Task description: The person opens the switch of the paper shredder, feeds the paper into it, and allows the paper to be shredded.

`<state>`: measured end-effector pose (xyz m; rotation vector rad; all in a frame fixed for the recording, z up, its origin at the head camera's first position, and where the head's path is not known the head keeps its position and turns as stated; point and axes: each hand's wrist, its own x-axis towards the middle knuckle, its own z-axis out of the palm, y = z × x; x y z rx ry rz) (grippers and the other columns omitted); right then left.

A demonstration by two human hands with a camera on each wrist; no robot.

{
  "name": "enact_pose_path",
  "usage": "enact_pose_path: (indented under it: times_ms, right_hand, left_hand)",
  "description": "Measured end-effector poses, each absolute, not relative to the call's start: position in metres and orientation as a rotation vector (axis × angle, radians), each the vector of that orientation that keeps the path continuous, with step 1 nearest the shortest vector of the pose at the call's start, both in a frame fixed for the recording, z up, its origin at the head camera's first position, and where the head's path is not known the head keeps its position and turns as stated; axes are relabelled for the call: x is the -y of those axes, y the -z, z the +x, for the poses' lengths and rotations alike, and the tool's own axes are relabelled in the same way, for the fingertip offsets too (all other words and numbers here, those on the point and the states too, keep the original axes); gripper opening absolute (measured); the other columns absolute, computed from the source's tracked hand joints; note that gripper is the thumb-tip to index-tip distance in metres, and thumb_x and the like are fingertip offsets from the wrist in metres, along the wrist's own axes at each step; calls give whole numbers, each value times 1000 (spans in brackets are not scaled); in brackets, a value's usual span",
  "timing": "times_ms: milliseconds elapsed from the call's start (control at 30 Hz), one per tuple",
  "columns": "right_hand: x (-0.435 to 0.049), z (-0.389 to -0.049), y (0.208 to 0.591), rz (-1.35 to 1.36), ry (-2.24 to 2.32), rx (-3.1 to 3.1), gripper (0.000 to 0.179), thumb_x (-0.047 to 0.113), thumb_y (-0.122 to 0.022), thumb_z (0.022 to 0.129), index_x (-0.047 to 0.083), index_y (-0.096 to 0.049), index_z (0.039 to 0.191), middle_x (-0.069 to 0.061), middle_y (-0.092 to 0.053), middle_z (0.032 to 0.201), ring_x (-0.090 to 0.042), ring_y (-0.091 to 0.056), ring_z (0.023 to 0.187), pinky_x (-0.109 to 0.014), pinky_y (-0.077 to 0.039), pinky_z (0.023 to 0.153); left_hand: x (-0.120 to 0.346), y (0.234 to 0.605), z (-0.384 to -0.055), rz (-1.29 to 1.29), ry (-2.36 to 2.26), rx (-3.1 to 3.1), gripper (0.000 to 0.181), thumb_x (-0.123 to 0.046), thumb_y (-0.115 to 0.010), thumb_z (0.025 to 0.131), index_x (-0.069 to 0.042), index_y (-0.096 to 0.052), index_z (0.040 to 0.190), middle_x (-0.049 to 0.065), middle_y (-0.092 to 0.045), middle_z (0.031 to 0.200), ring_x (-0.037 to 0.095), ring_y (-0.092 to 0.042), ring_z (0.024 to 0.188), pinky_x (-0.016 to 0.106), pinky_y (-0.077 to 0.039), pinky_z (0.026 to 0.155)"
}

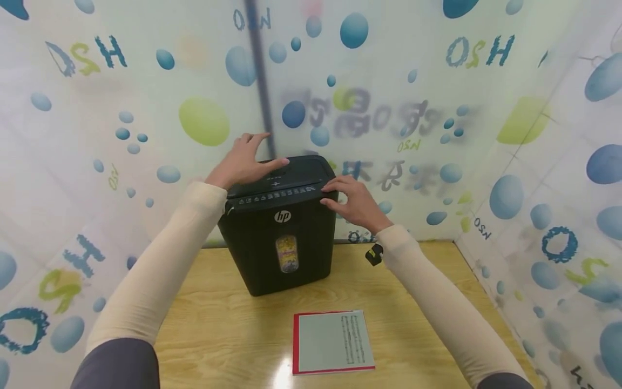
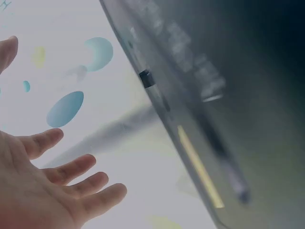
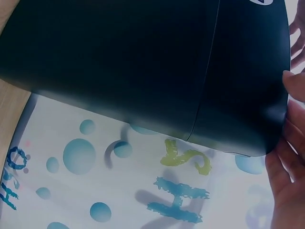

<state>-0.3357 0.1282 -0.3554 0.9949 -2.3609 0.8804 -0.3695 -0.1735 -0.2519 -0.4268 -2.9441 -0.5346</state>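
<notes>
The black shredder (image 1: 311,237) stands on the table (image 1: 228,324); it looks stiff, smooth, heavy, best held at its 2 ends; the left hand (image 1: 245,162) spreads wide near it; the right hand (image 1: 353,201) grips its top corner.

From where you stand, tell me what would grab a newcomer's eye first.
First, the big black HP machine on the wooden table, a left hand spread near its top and a right hand gripping its upper right corner. Next, the red-edged booklet lying in front of it, and the curtain behind, printed with blue and green bubbles.
</notes>
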Motion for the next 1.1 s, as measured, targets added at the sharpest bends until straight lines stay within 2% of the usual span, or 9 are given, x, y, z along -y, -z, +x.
enact_pose_path:
  times_ms: [200,400,633,867,967,1100]
  right_hand:
    - [-131,-328,352,987,-852,2431,37,30,-73,97,10,-69,128,-7,-64,134,-27,-56,132,-49,-44,114]
    - [-140,-320,352,985,-841,2486,48,37,-73,96,14,-63,138,-6,-55,151,-28,-44,145,-53,-37,120]
    - [-157,-310,352,915,-866,2507,61,40,-75,93,17,-56,147,-2,-43,162,-30,-33,154,-60,-27,123]
    - [-181,-300,356,816,-862,2508,78,43,-78,90,31,-40,157,3,-30,169,-27,-27,156,-62,-31,119]
    - [-194,-296,361,804,-846,2473,82,42,-80,88,33,-37,158,4,-28,169,-28,-28,155,-63,-29,120]
    - [-211,-289,368,768,-834,2446,85,38,-83,86,31,-38,158,-3,-28,169,-33,-27,155,-67,-30,117]
  left_hand:
    - [183,267,-352,-474,603,2858,106,-83,-54,86,-25,-15,166,16,-16,169,40,-17,155,67,-30,117]
    - [190,283,-333,-544,651,2731,101,-77,-60,86,-27,-20,165,11,-21,168,34,-18,155,65,-33,117]
    - [191,303,-310,-617,638,2618,101,-72,-67,85,-27,-22,164,11,-23,167,32,-14,157,66,-29,119]
    - [194,319,-287,-607,606,2534,99,-61,-76,84,-27,-27,163,10,-26,167,32,-9,160,67,-24,121]
    - [199,328,-280,-599,605,2490,99,-57,-80,83,-28,-28,162,10,-26,167,33,-9,160,68,-24,121]
    - [204,341,-268,-585,601,2442,101,-56,-83,80,-27,-30,162,10,-23,168,33,-7,160,70,-26,119]
